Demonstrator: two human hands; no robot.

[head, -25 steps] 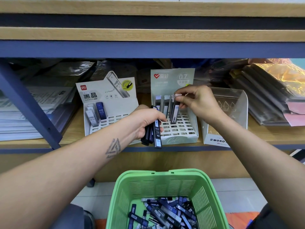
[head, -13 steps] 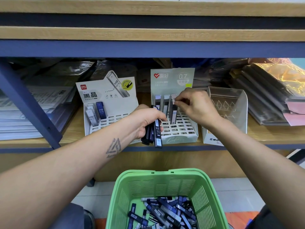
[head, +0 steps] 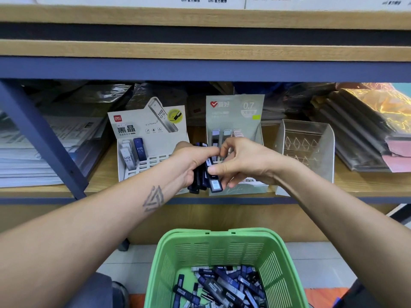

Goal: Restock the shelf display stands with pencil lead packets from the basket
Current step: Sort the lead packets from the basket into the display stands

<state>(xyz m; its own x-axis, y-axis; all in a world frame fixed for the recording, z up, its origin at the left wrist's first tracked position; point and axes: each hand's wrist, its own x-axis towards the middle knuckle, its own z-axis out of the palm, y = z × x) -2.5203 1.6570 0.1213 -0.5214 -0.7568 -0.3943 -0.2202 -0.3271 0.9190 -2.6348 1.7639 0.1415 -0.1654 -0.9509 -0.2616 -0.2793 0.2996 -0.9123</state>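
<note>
Shelf: wood board [head: 367,185] on a blue frame, with another board above it.
Left stand: grey card stand [head: 146,130] marked HB 0.5, with a few packets upright in its left slots.
Middle stand: green-grey stand [head: 235,107] marked 0.7, packets standing at its back, both hands in front of it.
Clear stand: acrylic [head: 309,145], right of the 0.7 stand.
Side stock: paper stacks [head: 40,152] to the left, wrapped folders [head: 364,130] to the right.
Left hand: [head: 191,165] fingers wrapped round a bunch of dark packets [head: 200,181].
Right hand: [head: 246,163] thumb and fingertips pinching one packet [head: 214,182] of that bunch.
Basket: green [head: 222,245], below on the pale tiled floor, loose packets [head: 224,287] in its bottom.
</note>
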